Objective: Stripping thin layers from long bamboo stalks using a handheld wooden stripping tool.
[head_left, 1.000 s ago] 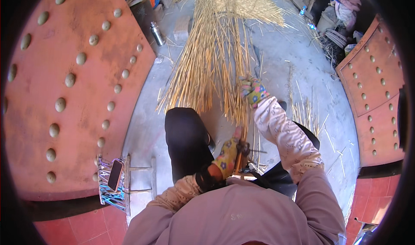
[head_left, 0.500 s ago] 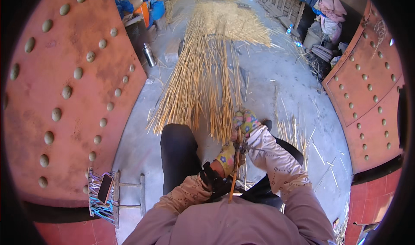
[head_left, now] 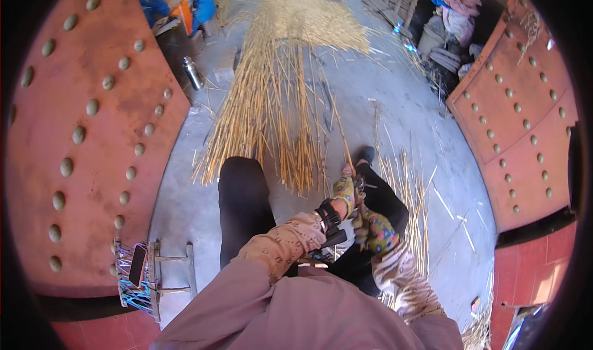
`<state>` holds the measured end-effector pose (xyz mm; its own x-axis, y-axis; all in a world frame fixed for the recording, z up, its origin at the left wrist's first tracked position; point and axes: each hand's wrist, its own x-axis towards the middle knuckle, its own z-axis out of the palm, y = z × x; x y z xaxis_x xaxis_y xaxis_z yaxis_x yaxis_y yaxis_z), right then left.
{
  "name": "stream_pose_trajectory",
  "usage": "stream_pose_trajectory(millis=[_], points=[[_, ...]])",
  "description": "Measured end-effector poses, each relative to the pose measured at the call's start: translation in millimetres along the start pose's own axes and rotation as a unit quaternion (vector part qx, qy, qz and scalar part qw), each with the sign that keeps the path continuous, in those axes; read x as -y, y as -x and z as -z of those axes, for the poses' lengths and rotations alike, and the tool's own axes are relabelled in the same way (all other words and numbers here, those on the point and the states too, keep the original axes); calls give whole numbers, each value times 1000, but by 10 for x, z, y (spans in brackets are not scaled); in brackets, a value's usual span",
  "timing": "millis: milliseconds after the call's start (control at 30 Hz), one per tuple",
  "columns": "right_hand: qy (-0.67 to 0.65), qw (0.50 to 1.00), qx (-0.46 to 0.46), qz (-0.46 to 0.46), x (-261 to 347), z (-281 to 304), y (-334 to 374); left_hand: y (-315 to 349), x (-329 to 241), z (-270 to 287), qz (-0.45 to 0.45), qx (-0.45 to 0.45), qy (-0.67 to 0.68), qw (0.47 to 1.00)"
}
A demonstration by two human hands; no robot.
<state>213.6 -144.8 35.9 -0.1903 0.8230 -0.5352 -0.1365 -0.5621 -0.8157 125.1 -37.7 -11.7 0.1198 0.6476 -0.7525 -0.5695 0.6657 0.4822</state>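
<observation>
My left hand [head_left: 346, 189], in a yellow flowered glove with fingertips bare, is closed around the lower end of one long straw-coloured reed stalk [head_left: 340, 127]. The stalk slants up and away toward the pile. Just below and to the right is my right hand [head_left: 375, 231], in a matching flowered glove. Its fingers are curled together, and what they hold is hidden. A small dark object between the hands is too unclear to name. In front of my knees lies a big spread of reed stalks [head_left: 265, 115], butt ends toward me.
Pale split strips [head_left: 404, 195] lie on the grey floor by my right leg. On the left stand a studded red door [head_left: 92, 140], a metal flask [head_left: 193, 73] and a corded stool [head_left: 173, 258] with a phone [head_left: 137, 265]. Another studded door [head_left: 519, 115] and sacks [head_left: 460, 10] are at right.
My right hand has moved from above my left hand to below it, toward my body. My left hand has gone forward, and the stalk now extends ahead of it. The view has shifted slightly.
</observation>
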Motion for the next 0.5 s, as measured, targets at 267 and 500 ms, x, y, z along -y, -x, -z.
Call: stream_pose_trajectory(millis=[267, 500], points=[[-228, 950, -108, -182, -226, 314, 1394, -469, -100, -270, 6, 80, 60, 995], [45, 941, -117, -314, -901, 796, 2140, -343, 119, -427, -82, 65, 67, 992]])
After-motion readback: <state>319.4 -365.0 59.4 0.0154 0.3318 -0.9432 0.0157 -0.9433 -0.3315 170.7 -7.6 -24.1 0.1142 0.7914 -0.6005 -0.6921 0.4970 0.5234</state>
